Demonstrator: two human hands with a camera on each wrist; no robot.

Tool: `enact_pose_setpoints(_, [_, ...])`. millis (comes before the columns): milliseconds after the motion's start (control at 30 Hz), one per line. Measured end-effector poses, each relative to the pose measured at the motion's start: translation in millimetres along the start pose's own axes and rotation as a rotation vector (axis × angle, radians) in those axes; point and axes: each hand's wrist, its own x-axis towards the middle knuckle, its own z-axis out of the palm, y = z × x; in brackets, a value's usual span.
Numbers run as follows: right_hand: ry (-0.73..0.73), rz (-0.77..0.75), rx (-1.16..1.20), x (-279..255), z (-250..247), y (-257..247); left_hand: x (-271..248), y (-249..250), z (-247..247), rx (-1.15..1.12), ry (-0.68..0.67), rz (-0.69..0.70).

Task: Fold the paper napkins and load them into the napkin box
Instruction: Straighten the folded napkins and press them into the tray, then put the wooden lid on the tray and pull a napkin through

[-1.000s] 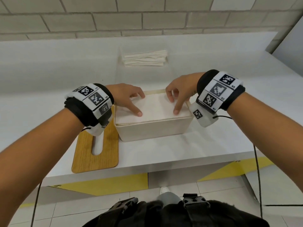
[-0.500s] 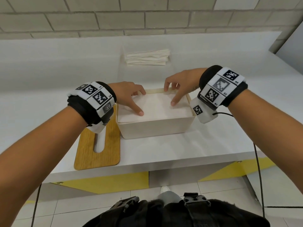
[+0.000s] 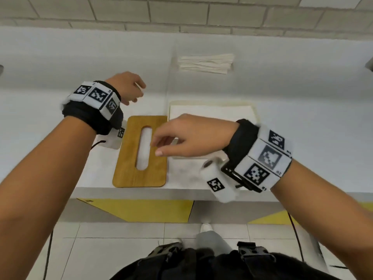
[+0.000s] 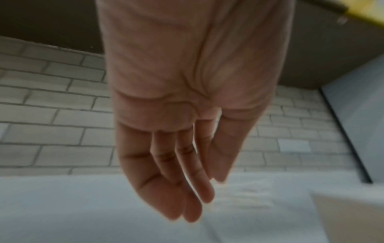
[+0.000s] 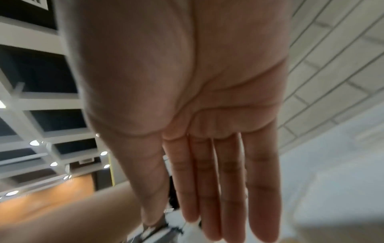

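A cream, rectangular napkin box (image 3: 254, 110) with rounded corners and smooth walls is seen just right of centre in the head view, standing on a white, matte table (image 3: 60, 81); it is filled to the rim by a flat white stack of folded paper napkins (image 3: 210, 112) with a soft, faintly grained surface. Directly left of the box, almost touching it, a honey-coloured wooden lid (image 3: 125, 158) with rounded corners and a long oval slot is laid flat near the front edge of the table. A second, looser pile of off-white folded napkins (image 3: 205, 62) is seen in the upper middle of the frame, well apart from the box, its layered edges fanned unevenly. The right hand (image 3: 193, 136) is held across the lower left corner of the box and the right edge of the lid, fingers nearly straight and close together, nothing held; whether the lid is touched cannot be told. In the right wrist view the same hand (image 5: 187, 98) is shown palm-on, its fingers (image 5: 207, 180) extended side by side. The left hand (image 3: 127, 87) is held above the bare table in the upper left of the head view, loosely curled and holding nothing; in the left wrist view this hand (image 4: 182, 82) is blurred, its fingers (image 4: 166, 172) hanging relaxed and nearly together. A grey brick wall (image 3: 141, 13) with pale mortar lines is seen along the top of the frame.
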Motion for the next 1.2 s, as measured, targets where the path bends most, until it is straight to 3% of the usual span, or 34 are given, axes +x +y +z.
enact_pose_setpoints(100, [-0.14, -0.011, -0.101, 32, 43, -6, 7, -28, 21, 0.242, -0.181, -0.058])
enact_pose_setpoints(233, [-0.249, 0.052, -0.166, 60, 96, -7, 11, -46, 45, 0.383, -0.259, -0.036])
enact_pose_setpoints(500, [-0.076, 0.065, -0.343, 72, 114, -6, 20, -56, 60, 0.43, -0.219, 0.093])
enact_pose_setpoints(600, [-0.057, 0.052, -0.319, 68, 114, -12, 15, -60, 50, 0.444, -0.206, 0.059])
enact_pose_setpoints(733, [0.158, 0.019, -0.266, 65, 111, -20, 7, -71, 19, 0.31, -0.128, -0.04])
enact_pose_setpoints(867, [0.412, 0.037, -0.212, 55, 78, -24, 2, -81, -12, -0.004, -0.038, -0.132])
enact_pose_setpoints(967, [0.647, 0.122, -0.152, 42, 48, -14, -5, -85, -23, -0.312, -0.023, -0.183])
enact_pose_setpoints(1033, [0.799, 0.217, 0.049, 30, 25, -5, -10, -76, -24, -0.511, -0.034, -0.204])
enact_pose_setpoints(1100, [0.879, 0.296, 0.312, 17, 2, 9, -15, -59, -23, -0.634, -0.03, -0.184])
enact_pose_setpoints(1200, [0.921, 0.425, 0.266, 3, -22, 32, -19, -28, -12, -0.663, -0.037, -0.151])
